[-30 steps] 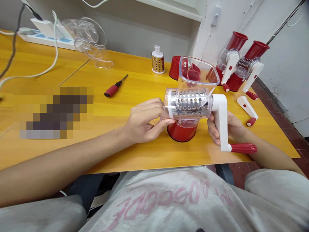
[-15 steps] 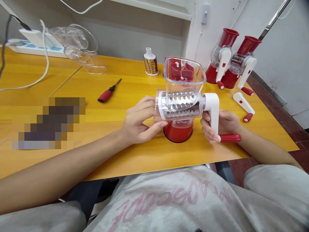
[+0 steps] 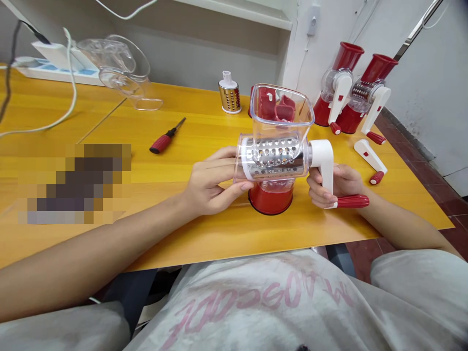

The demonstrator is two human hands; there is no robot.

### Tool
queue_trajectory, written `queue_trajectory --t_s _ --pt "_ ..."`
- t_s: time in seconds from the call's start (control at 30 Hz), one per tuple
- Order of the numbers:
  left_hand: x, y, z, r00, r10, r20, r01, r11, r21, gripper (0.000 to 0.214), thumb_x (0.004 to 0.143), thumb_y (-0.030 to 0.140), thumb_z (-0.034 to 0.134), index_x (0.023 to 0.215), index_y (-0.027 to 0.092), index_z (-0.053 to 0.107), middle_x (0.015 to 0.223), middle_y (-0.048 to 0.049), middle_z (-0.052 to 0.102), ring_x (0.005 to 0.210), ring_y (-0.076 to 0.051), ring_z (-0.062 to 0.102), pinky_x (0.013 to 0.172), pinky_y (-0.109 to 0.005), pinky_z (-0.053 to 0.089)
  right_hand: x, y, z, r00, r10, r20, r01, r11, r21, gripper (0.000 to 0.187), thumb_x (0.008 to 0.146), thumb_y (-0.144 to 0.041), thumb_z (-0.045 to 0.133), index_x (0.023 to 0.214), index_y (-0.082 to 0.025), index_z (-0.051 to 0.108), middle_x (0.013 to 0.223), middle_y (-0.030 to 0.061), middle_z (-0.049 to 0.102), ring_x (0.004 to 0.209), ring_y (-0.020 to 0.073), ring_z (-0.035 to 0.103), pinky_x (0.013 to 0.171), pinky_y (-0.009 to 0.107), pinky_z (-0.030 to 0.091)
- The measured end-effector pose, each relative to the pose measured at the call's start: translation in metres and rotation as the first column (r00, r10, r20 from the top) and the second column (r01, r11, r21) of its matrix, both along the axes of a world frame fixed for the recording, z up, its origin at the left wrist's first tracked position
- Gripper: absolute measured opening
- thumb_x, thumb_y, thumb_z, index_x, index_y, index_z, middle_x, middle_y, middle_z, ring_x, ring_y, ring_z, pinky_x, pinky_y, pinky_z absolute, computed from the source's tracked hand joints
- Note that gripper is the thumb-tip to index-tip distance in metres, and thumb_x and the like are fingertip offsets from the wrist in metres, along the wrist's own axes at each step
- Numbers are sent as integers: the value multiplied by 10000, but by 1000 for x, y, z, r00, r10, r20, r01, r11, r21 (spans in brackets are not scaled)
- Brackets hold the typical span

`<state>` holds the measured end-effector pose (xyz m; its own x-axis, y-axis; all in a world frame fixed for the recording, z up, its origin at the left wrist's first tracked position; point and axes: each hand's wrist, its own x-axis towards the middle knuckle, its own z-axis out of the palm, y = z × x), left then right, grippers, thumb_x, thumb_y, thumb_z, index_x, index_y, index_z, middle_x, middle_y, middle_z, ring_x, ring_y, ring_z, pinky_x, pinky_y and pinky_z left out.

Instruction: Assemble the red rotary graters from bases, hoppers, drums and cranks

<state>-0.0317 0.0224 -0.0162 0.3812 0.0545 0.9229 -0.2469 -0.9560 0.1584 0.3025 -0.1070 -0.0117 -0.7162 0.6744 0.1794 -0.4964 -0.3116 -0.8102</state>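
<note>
A rotary grater (image 3: pixel 278 146) with a clear housing, a perforated metal drum and a red base stands on the yellow table (image 3: pixel 183 165) in front of me. My left hand (image 3: pixel 212 183) grips the open left end of the clear drum housing, thumb below and fingers above. My right hand (image 3: pixel 329 187) is wrapped round the white crank arm (image 3: pixel 325 163) at the grater's right end. The crank's red knob (image 3: pixel 353 201) sticks out to the right past my fingers.
Two assembled red graters (image 3: pixel 351 92) stand at the back right, a loose white crank (image 3: pixel 370 158) beside them. A red-handled screwdriver (image 3: pixel 164 139), a spare metal drum (image 3: pixel 229 95), clear plastic housings (image 3: pixel 117 63) and a power strip (image 3: pixel 54 66) with cables lie farther back.
The grater and both hands hold nearly the same place. The crank arm has swung slightly, its red knob sitting a little higher than before. The camera view shifted a bit.
</note>
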Motion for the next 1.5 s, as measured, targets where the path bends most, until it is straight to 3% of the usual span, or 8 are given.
queue_trajectory --t_s 0.2,0.6,0.77,1.0,1.3,1.5 --pt "2 1 0 1000 25 7 -25 1000 -1 391 1192 493 820 873 270 782 726 -27 839 688 -225 809 855 -424 736 3 0 4 1000 17 22 -15 997 -69 314 1206 -502 802 1225 -200 717 852 -19 700 530 98 455 555 235 491" --pt "-2 -2 0 1000 -19 0 19 998 -65 325 1219 485 795 988 273 881 821 -54 906 768 -248 871 887 -419 745 -9 -13 13 998 -7 58 16 986 -163 332 1167 -486 890 1255 -214 722 929 -6 719 608 113 527 613 256 526" --pt "-2 -5 -3 1000 -25 -3 25 995 -92 296 1218 438 803 990 263 874 798 -51 888 796 -253 880 915 -427 746 -12 -6 2 999 30 18 -28 995 -98 337 1162 -477 919 1261 -211 737 937 8 761 628 134 604 678 305 594" --pt "-1 -5 -10 1000 16 12 -15 995 -97 353 1228 492 786 969 264 857 789 -45 873 769 -245 857 939 -447 753 -10 -2 -8 995 -33 98 36 999 -29 446 1146 -594 927 1173 -213 697 873 14 767 654 173 672 715 357 647" --pt "0 -7 -2 1000 15 2 -15 1000 -26 314 1224 428 777 958 270 828 766 -48 855 799 -257 874 879 -412 734 -15 -9 -6 998 -31 54 30 999 21 377 1228 -605 813 1226 -229 778 823 -41 655 550 98 471 655 270 556" --pt "1 -6 -4 999 47 6 -47 999 -23 353 1224 461 779 927 271 803 722 -39 817 761 -250 850 839 -413 732 -25 -11 -6 1000 -14 -11 14 1000 1 411 1245 -639 783 1261 -234 856 803 -43 649 528 89 432 602 230 508"
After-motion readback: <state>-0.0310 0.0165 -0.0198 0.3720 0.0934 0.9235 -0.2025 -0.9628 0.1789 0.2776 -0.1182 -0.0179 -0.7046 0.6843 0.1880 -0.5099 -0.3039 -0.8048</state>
